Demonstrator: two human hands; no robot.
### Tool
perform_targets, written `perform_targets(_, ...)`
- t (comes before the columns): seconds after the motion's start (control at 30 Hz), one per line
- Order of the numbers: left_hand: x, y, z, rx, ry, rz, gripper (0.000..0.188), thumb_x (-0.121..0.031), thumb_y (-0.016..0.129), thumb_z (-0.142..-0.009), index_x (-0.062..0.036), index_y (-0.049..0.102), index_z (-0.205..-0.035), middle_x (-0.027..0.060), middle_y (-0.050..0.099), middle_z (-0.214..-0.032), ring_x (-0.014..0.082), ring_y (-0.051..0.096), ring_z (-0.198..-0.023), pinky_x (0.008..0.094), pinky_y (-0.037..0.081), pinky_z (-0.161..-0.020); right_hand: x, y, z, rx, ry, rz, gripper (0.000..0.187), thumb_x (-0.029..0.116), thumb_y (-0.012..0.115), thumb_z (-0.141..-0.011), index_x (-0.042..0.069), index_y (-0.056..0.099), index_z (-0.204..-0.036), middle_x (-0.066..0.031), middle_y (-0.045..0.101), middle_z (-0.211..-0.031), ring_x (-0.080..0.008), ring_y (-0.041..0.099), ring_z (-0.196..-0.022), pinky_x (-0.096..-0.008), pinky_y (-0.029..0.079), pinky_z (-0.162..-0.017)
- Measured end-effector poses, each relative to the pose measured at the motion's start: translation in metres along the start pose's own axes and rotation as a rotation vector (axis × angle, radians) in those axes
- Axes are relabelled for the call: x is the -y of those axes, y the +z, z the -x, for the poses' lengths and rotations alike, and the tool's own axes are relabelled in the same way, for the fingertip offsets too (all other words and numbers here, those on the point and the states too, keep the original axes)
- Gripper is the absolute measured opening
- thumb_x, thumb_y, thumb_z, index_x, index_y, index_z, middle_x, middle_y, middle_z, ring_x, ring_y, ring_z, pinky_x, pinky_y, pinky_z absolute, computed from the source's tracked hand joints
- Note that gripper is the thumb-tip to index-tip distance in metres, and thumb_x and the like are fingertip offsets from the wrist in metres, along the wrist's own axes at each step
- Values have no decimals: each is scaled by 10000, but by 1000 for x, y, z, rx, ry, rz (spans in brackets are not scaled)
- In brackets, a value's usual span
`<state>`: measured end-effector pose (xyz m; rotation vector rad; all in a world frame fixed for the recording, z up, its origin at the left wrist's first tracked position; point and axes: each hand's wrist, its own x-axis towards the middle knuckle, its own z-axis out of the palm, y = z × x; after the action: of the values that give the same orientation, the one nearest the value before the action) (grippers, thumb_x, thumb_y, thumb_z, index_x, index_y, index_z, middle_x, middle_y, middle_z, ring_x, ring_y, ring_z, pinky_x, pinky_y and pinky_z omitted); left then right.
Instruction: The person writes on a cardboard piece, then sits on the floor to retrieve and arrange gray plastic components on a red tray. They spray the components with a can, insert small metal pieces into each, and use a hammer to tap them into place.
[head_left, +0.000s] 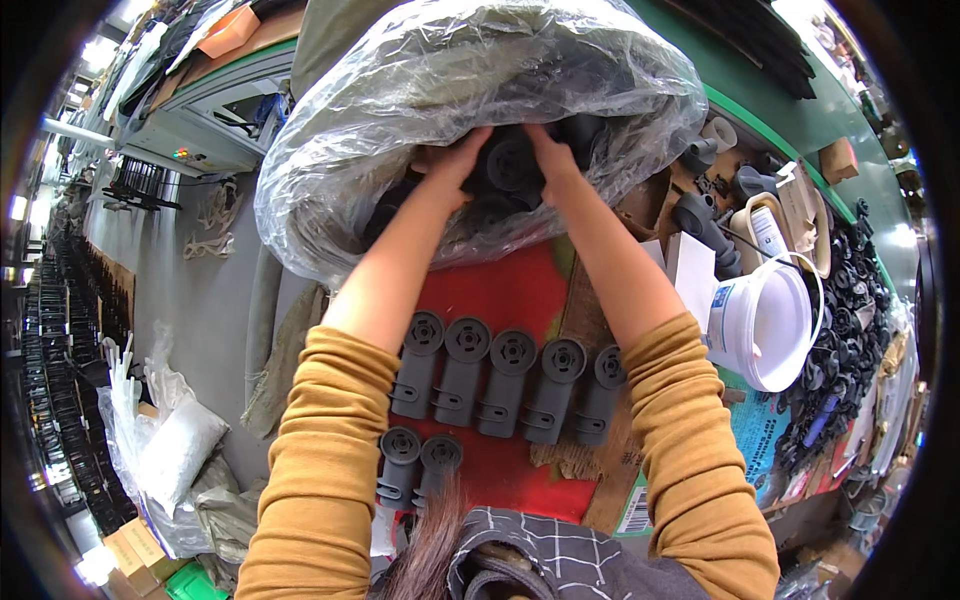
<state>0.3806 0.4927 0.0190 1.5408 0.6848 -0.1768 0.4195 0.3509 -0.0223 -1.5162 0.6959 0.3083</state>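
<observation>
A large clear plastic bag [330,150] stands with its mouth toward me, black plastic parts inside. Both my hands reach into it. My left hand [456,168] and my right hand [552,165] are closed against opposite sides of a black round-ended plastic part [510,165]; most fingertips are hidden among the parts and film. Below the bag, on a red surface [490,285], grey-black plastic parts with round heads lie in two rows. The upper row [512,375] has several side by side; the lower row [400,465] shows two, partly behind my left sleeve and hair.
To the right are a white bucket [765,325], a white box [690,275], a beige tray [820,240] and a heap of small black parts [850,340]. A green-edged bench [810,150] runs behind. White sacks [180,450] and cardboard boxes [140,555] stand at left.
</observation>
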Motion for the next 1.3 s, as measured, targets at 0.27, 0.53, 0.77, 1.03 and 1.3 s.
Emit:
perform_targets(0.27, 43, 16, 61, 52, 358, -207, 722, -398, 705, -813, -194, 391, -1431, 233, 252, -1354, 390, 306, -1272, 375, 336, -1055, -9, -58, 94, 394, -91, -266, 992, 393, 824, -708, 8, 233, -1406, -193, 511, -1237, -312, 571, -1114, -416, 529, -858)
perform_targets(0.53, 114, -3, 263, 307, 324, -54, 670, -236, 722, -847, -172, 378, -1419, 102, 265, -1282, 231, 393, -1190, 350, 394, -1022, -101, -162, 284, 233, -7, -357, 694, 214, 798, -775, 44, 367, -1292, -83, 539, -1138, -178, 558, -1043, -328, 484, -897)
perform_targets(0.77, 164, -34, 336, 350, 162, -36, 732, -111, 729, -798, -181, 370, -1432, 127, 239, -1323, 267, 417, -1212, 360, 432, -1033, -167, -223, 321, 136, 4, -304, 475, 127, 777, -787, 17, 548, -1188, -61, 635, -1069, -156, 624, -924, -301, 521, -805)
perform_targets(1.03, 193, -90, 433, 451, -319, -284, 959, -168, 764, -762, -43, 173, -1507, 202, 180, -1407, 280, 431, -1266, 353, 403, -1061, -192, -288, 368, 168, -441, 726, 397, 78, 738, -760, 33, 585, -1124, -132, 646, -1091, -276, 633, -976, -349, 490, -863)
perform_targets(1.3, 252, -97, 411, 443, 435, -842, 724, -232, 789, -694, -42, 486, -1324, 141, 522, -1223, 311, 538, -1097, 421, 453, -907, -213, -318, 378, 313, -529, 1844, 273, 58, 595, -739, 131, 675, -989, -111, 580, -1039, -316, 498, -1111, -487, 333, -1045)
